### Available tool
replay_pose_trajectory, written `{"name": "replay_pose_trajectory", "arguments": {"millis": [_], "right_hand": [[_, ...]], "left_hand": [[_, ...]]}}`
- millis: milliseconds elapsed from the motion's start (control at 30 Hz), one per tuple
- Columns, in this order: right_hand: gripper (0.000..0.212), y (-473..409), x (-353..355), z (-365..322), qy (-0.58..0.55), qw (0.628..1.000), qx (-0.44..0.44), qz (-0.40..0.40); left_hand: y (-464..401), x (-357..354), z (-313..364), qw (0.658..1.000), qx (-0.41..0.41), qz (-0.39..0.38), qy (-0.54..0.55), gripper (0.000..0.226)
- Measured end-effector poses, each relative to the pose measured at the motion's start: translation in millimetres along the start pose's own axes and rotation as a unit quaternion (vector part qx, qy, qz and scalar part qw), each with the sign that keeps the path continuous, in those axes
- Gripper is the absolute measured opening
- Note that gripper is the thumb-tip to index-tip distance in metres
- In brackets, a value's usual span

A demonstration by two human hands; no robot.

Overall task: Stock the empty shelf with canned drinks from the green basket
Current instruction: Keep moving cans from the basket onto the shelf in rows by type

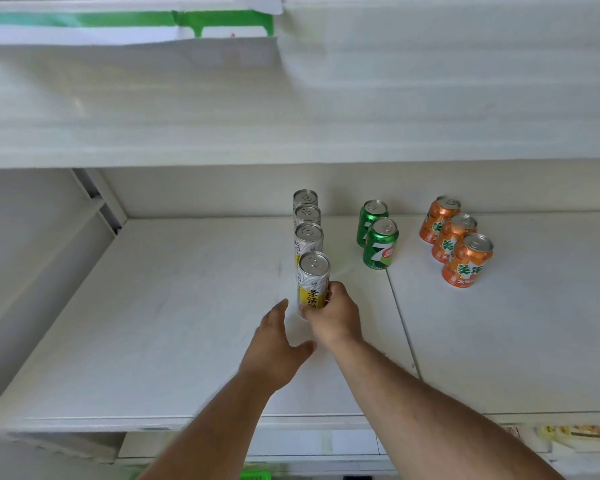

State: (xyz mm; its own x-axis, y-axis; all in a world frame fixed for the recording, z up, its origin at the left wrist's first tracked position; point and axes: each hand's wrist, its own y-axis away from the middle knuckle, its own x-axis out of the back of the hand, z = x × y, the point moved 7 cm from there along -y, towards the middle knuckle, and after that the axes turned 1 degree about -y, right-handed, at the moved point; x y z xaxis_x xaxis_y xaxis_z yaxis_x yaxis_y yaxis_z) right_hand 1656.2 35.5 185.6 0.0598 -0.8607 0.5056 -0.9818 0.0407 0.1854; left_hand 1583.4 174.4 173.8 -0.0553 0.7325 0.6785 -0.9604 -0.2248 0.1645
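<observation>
White shelf (187, 323): I am setting a fourth can (313, 282), right hand (333, 317) gripping it; left hand (274, 348) spread, empty; next, letting go.

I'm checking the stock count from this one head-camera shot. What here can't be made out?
- Green basket: only a sliver shows, cut off by the bottom edge, so its contents are unseen.
- Rear slim cans: labels hidden by the cans in front.
- Front slim can: its base is covered by the right hand, so whether it stands on the shelf is unclear.
- Upper shelf: blurred.
</observation>
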Motion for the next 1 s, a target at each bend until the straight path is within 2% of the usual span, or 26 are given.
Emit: {"name": "replay_pose_trajectory", "arguments": {"millis": [533,633,733,900,1000], "right_hand": [[0.048,-19.8,-2.4,-8.7,0.011,1.0,0.0,-0.014],[0.053,-15.8,-1.2,-10.8,0.017,0.999,-0.006,-0.031],[0.065,-5.1,1.2,-10.4,0.027,0.997,-0.022,-0.062],[0.062,29.9,18.5,-6.5,0.063,0.994,-0.016,-0.086],[0.067,60.2,31.1,-9.3,0.055,0.994,-0.003,-0.093]], "left_hand": [[-7.3,6.0,2.2,1.0,0.013,0.012,-0.006,0.099],[-0.3,8.9,4.1,1.0,0.007,0.01,-0.009,0.099],[10.1,15.2,5.4,1.0,0.005,0.012,-0.015,0.1],[40.3,35.3,9.9,1.0,-0.007,0.017,-0.014,0.101],[64.1,49.0,9.7,0.999,-0.023,0.024,-0.006,0.1]]}}
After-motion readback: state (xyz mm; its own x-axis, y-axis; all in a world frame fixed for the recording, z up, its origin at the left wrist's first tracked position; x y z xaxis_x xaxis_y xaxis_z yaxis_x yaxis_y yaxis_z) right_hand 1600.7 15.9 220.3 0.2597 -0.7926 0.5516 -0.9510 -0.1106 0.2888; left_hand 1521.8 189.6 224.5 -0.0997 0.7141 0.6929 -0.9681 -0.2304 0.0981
